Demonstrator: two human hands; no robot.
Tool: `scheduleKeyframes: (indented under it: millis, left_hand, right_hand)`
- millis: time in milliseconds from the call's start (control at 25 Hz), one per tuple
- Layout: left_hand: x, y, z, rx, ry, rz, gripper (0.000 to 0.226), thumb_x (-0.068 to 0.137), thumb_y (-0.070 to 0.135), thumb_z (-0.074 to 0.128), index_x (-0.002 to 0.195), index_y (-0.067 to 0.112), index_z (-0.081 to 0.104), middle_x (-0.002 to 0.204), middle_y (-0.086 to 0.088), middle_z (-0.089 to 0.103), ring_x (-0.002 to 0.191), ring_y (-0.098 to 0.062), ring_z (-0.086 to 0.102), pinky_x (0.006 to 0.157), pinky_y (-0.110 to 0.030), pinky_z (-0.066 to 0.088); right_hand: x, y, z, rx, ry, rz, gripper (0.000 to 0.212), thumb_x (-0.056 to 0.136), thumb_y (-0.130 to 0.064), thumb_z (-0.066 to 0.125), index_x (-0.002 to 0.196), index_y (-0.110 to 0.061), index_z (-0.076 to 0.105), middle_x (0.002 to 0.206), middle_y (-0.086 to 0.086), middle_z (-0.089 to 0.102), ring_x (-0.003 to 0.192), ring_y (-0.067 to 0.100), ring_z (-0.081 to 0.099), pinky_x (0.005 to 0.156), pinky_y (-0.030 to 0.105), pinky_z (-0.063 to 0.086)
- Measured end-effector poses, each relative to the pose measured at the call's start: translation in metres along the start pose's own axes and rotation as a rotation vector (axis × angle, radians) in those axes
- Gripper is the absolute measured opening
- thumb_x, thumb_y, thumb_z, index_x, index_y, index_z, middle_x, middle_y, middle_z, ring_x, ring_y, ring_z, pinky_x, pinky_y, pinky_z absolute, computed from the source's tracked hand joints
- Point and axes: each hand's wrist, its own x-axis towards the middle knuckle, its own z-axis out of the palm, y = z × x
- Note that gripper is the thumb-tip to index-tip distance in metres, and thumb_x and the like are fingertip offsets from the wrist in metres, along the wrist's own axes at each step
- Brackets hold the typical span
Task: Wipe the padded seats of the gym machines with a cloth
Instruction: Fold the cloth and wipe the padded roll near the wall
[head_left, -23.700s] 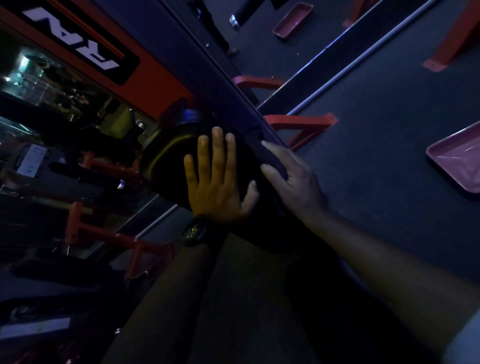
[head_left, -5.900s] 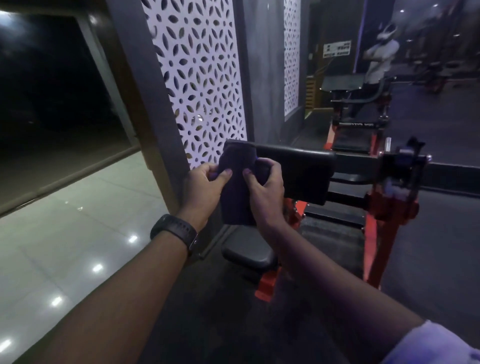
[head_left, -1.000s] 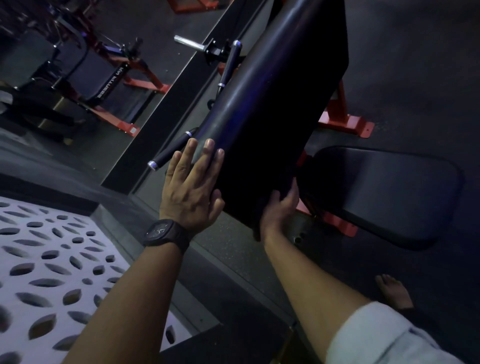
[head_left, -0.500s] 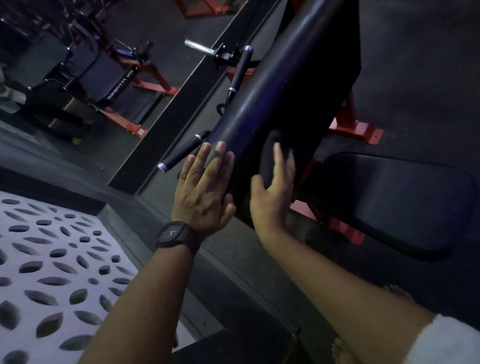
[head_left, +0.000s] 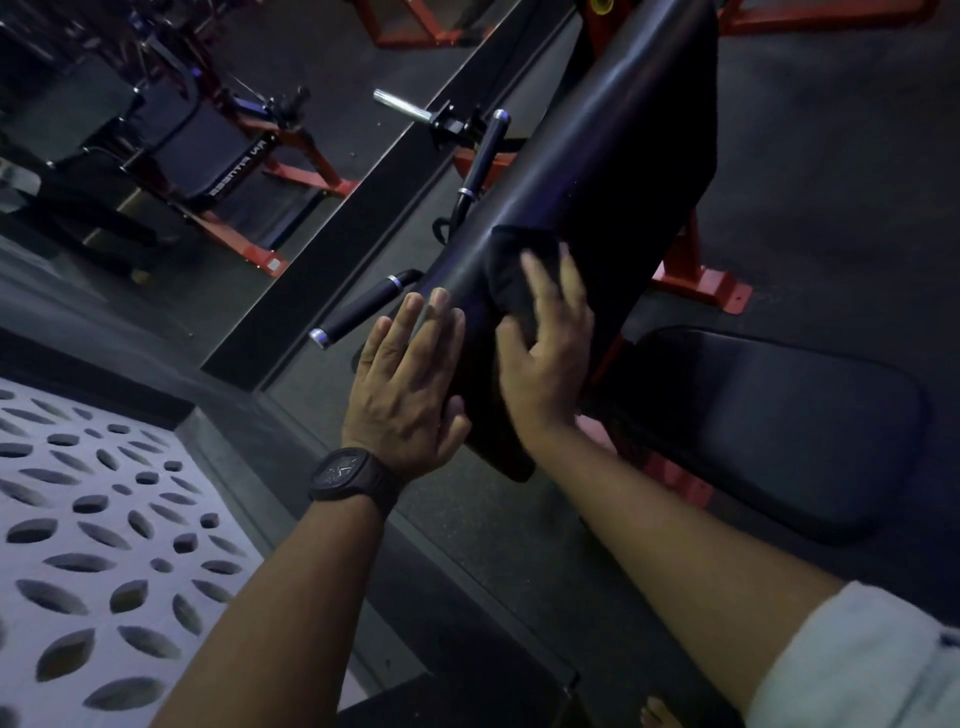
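Dim gym floor, both my hands on the angled black pad of a red-framed machine.
My left hand, black watch at the wrist, lies flat, fingers straight, against the pad's near edge. My right hand presses the dark cloth onto the pad face, fingers stretched out over it. The flat seat pad sits lower right.

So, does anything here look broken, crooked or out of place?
Nothing stands out. The long black padded rest looks smooth and untorn; the right hand presses a dark cloth on it, the left hand lies flat on it alongside. The black seat pad looks intact.
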Motion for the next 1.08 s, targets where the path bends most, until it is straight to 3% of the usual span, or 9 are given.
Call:
scheduleKeyframes:
  millis: [160, 280, 320, 440, 480, 640, 800, 960, 1080]
  left_hand:
    - [0.001, -0.001, -0.001, -0.016, 0.008, 0.008, 0.076, 0.085, 0.035, 0.048, 0.152, -0.001, 0.037, 0.16, -0.02, 0.028, 0.157, -0.026, 0.003, 0.127, -0.043, 0.006]
    - [0.001, 0.0, 0.0, 0.003, 0.011, -0.004, 0.078, 0.086, 0.036, 0.047, 0.153, 0.0, 0.034, 0.162, -0.02, 0.025, 0.157, -0.026, 0.003, 0.127, -0.043, 0.006]
    - [0.001, 0.0, 0.0, -0.002, 0.014, -0.002, 0.078, 0.086, 0.037, 0.047, 0.153, -0.001, 0.033, 0.161, -0.02, 0.024, 0.157, -0.026, 0.003, 0.127, -0.043, 0.006]
    - [0.0, -0.002, 0.0, -0.02, 0.019, 0.017, 0.081, 0.087, 0.04, 0.049, 0.154, -0.001, 0.03, 0.162, -0.018, 0.023, 0.157, -0.026, 0.005, 0.127, -0.044, 0.008]
    - [0.0, -0.002, 0.0, -0.017, 0.016, 0.019, 0.081, 0.087, 0.039, 0.049, 0.154, 0.0, 0.029, 0.162, -0.017, 0.022, 0.157, -0.026, 0.004, 0.127, -0.044, 0.008]
    - [0.001, -0.001, 0.0, -0.023, 0.026, 0.018, 0.077, 0.089, 0.038, 0.044, 0.154, -0.001, 0.029, 0.161, -0.018, 0.024, 0.157, -0.026, 0.004, 0.127, -0.043, 0.008]
    - [0.0, -0.001, 0.0, -0.038, 0.029, 0.022, 0.075, 0.091, 0.038, 0.042, 0.154, 0.0, 0.029, 0.162, -0.017, 0.025, 0.157, -0.026, 0.004, 0.127, -0.044, 0.008]
    - [0.0, -0.001, 0.002, -0.017, 0.043, 0.031, 0.076, 0.091, 0.039, 0.041, 0.155, 0.0, 0.028, 0.161, -0.018, 0.025, 0.157, -0.026, 0.005, 0.127, -0.043, 0.006]
    - [-0.001, 0.0, 0.0, -0.013, 0.019, 0.037, 0.079, 0.089, 0.04, 0.042, 0.156, 0.0, 0.027, 0.162, -0.016, 0.024, 0.157, -0.025, 0.002, 0.127, -0.043, 0.005]
  right_hand:
    - [-0.001, 0.019, -0.012, -0.179, -0.175, -0.555, 0.067, 0.078, -0.013, 0.062, 0.142, -0.023, 0.047, 0.154, 0.015, 0.041, 0.132, 0.032, 0.042, 0.114, 0.044, 0.037]
    - [0.012, 0.009, -0.003, -0.047, 0.008, -0.034, 0.067, 0.079, -0.009, 0.061, 0.143, -0.023, 0.048, 0.157, 0.015, 0.04, 0.132, 0.033, 0.046, 0.11, 0.048, 0.039]
    - [-0.006, -0.002, 0.003, -0.058, 0.012, 0.011, 0.067, 0.079, -0.007, 0.059, 0.144, -0.021, 0.049, 0.157, 0.014, 0.038, 0.133, 0.034, 0.045, 0.111, 0.049, 0.039]
    - [-0.038, 0.008, -0.006, -0.146, -0.197, -0.452, 0.067, 0.079, -0.012, 0.056, 0.144, -0.022, 0.043, 0.157, 0.01, 0.031, 0.135, 0.032, 0.038, 0.112, 0.046, 0.038]
    - [-0.027, 0.018, -0.01, -0.133, -0.19, -0.476, 0.068, 0.078, -0.012, 0.056, 0.144, -0.022, 0.042, 0.157, 0.01, 0.031, 0.134, 0.032, 0.039, 0.111, 0.046, 0.039]
    - [-0.059, -0.01, 0.012, -0.069, -0.028, 0.107, 0.069, 0.085, -0.017, 0.06, 0.149, -0.027, 0.035, 0.162, 0.009, 0.028, 0.138, 0.031, 0.038, 0.108, 0.048, 0.041]
    - [-0.06, 0.034, -0.01, -0.151, -0.208, -0.406, 0.075, 0.085, -0.019, 0.07, 0.149, -0.029, 0.033, 0.159, 0.008, 0.024, 0.137, 0.035, 0.035, 0.111, 0.048, 0.039]
    - [-0.082, -0.004, 0.01, -0.044, -0.05, 0.167, 0.071, 0.084, -0.014, 0.056, 0.15, -0.027, 0.033, 0.163, 0.009, 0.026, 0.14, 0.033, 0.036, 0.117, 0.026, 0.023]
    - [-0.105, 0.013, -0.002, -0.091, -0.197, -0.195, 0.071, 0.088, -0.021, 0.059, 0.151, -0.031, 0.03, 0.162, 0.008, 0.023, 0.136, 0.039, 0.038, 0.115, 0.034, 0.028]
